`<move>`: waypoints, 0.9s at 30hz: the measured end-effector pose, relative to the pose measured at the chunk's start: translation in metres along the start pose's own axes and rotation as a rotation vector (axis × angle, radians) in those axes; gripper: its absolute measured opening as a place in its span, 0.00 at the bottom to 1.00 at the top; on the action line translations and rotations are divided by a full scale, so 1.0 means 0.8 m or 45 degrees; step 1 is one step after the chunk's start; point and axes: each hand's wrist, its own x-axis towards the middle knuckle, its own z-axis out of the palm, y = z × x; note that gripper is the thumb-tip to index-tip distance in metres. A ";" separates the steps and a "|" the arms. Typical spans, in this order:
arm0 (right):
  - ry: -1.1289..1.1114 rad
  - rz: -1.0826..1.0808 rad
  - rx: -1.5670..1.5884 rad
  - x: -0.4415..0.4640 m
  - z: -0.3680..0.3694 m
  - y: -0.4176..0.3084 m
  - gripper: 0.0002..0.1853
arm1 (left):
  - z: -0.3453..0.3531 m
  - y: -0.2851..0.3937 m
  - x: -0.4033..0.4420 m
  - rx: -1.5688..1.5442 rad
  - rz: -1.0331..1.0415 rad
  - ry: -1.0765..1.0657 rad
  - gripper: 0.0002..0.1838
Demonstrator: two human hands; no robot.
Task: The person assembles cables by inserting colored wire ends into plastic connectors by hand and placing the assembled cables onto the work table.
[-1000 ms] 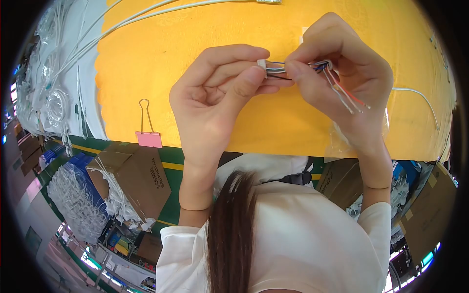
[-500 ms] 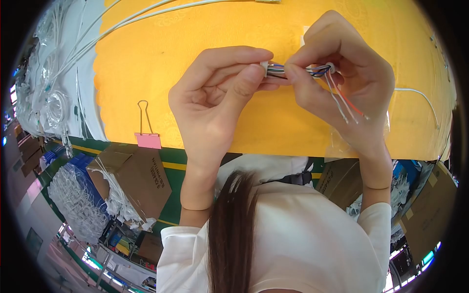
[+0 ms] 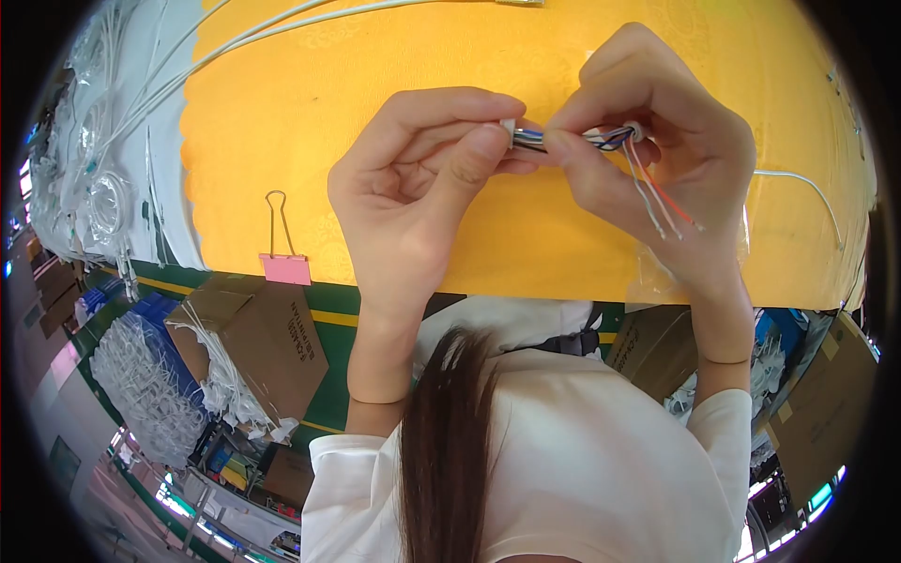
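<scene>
Between thumb and fingers, my left hand (image 3: 413, 178) pinches a small white connector (image 3: 508, 134). Several thin coloured wires (image 3: 529, 139) run from it to the right, blue, white and black among them. My right hand (image 3: 662, 141) grips these wires with thumb and forefinger, close beside the connector. Past that pinch the wires meet at the cut end of a white cable (image 3: 636, 129), partly hidden in my right palm. A few loose wires, one of them orange (image 3: 671, 202), hang down from there with bare tips. Both hands are over the yellow table cover.
A pink binder clip (image 3: 285, 268) is on the near edge of the yellow cover (image 3: 526, 244). White cables (image 3: 272, 36) cross the far left, beside bagged cable coils (image 3: 108, 206). Cardboard boxes (image 3: 267, 342) and heaped white cables (image 3: 150, 385) stand below the table.
My right thumb and forefinger have shifted slightly left along the wires, nearer the connector. My left hand has barely moved and keeps its pinch.
</scene>
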 end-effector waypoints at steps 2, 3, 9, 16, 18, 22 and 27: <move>-0.008 0.028 -0.005 0.001 0.001 -0.002 0.07 | -0.002 -0.002 0.000 -0.011 0.005 -0.017 0.08; -0.016 0.040 -0.006 0.001 0.001 -0.002 0.07 | -0.003 -0.003 0.000 -0.023 0.011 -0.036 0.08; -0.024 0.097 0.024 0.001 0.004 0.000 0.05 | -0.001 -0.006 -0.001 0.024 0.028 -0.064 0.08; -0.247 0.433 0.053 0.018 -0.029 -0.017 0.19 | 0.009 0.003 0.010 1.087 0.796 -0.193 0.13; -0.244 0.275 0.013 0.013 -0.023 -0.005 0.21 | 0.012 0.005 0.009 1.106 0.915 -0.309 0.15; -0.145 -0.118 -0.070 0.009 -0.015 0.013 0.22 | 0.017 0.003 0.006 1.061 0.933 -0.276 0.11; -0.166 0.276 0.106 0.012 -0.025 -0.015 0.21 | 0.011 -0.006 0.006 0.736 0.678 -0.098 0.05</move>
